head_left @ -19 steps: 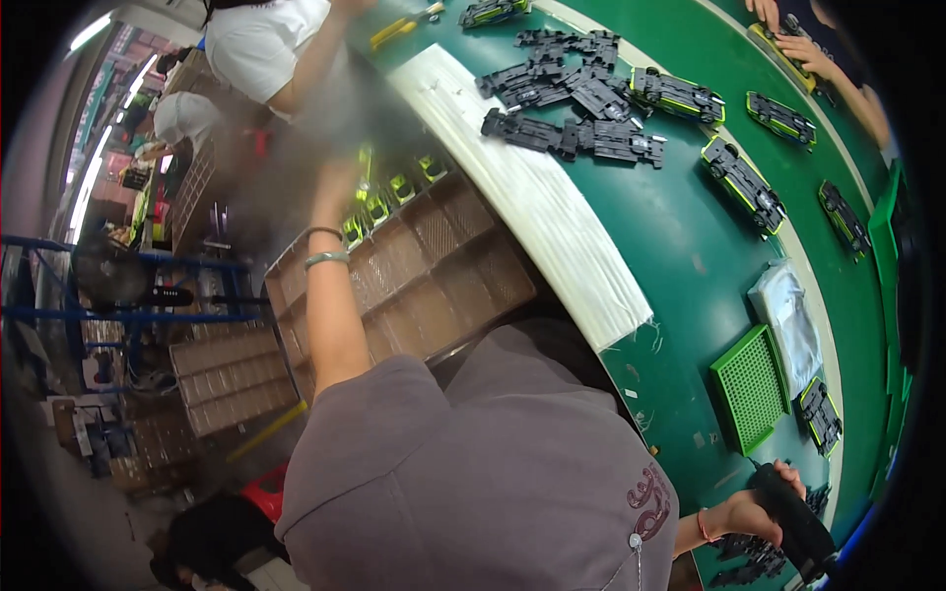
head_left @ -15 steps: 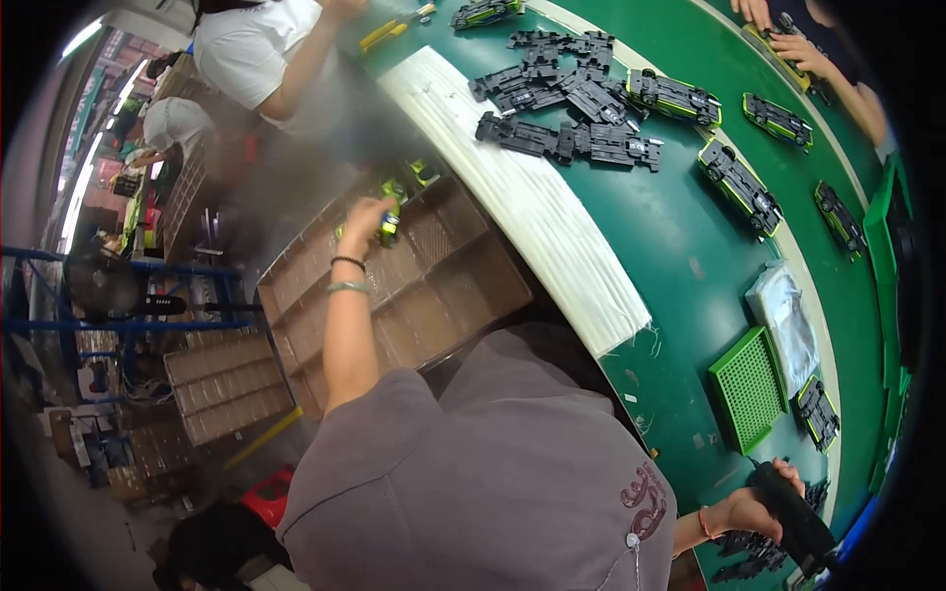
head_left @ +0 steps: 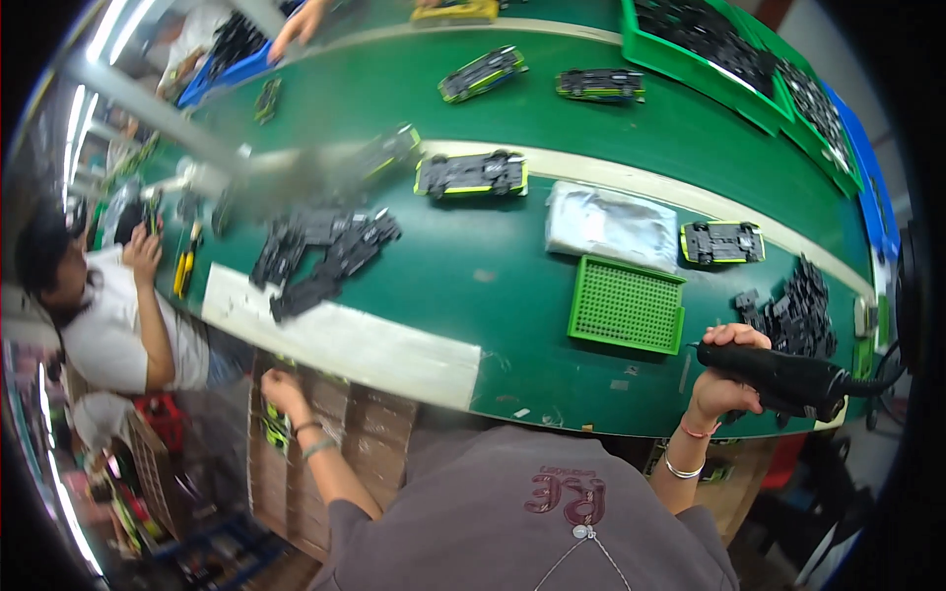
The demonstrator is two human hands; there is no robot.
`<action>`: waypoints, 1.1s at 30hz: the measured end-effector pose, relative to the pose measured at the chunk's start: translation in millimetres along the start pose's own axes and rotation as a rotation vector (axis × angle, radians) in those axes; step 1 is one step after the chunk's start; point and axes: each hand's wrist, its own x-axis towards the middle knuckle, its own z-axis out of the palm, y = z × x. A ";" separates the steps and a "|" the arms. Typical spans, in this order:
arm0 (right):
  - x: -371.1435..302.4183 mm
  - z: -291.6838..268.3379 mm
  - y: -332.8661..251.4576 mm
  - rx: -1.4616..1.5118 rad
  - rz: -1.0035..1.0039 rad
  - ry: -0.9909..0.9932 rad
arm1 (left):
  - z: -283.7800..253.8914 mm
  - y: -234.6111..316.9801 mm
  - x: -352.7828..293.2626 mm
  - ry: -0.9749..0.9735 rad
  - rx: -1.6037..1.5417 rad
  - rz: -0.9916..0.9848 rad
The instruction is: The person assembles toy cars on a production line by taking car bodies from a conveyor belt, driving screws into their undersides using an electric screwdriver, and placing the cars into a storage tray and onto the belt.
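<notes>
My right hand [head_left: 729, 374] grips a black electric screwdriver [head_left: 788, 380] at the bench's near right side. Its thin tip points left and its cord runs off to the right. Over a brown compartmented tray [head_left: 372, 424] at the lower left, my left hand [head_left: 283, 391] has its fingers curled; what they hold, if anything, is hidden. Bright green toy car bodies [head_left: 275, 430] lie in the tray just below that hand. On the bench, a toy car [head_left: 471, 174] rests upside down, its black chassis up. Loose black chassis [head_left: 335, 254] are piled left of it.
A green perforated basket [head_left: 628, 305] and a clear plastic bag [head_left: 611, 225] sit mid-bench. Behind the screwdriver is a heap of black parts [head_left: 793, 310]. Pale padding [head_left: 340, 340] lines the bench's left edge. A co-worker [head_left: 118, 315] in white sits left; green bins [head_left: 705, 54] stand far right.
The view has swung right toward the bench. My left hand, earlier holding a green toy car over the tray, is still over it. My right hand keeps the screwdriver, now raised into fuller view.
</notes>
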 end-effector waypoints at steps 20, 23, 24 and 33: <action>-0.7 8.1 -4.0 0.112 0.104 0.022 | -20.2 699.3 -43.7 -0.833 -0.520 1.532; 0.0 9.9 -4.3 0.086 0.111 0.040 | -17.8 696.3 -46.9 -0.809 -0.655 1.548; 1.3 10.4 -4.1 0.037 0.100 0.049 | -22.0 692.2 -46.7 -0.760 -0.693 1.583; 8.8 9.2 -4.2 0.064 0.119 0.051 | -153.2 566.4 -76.4 -0.849 -0.784 1.760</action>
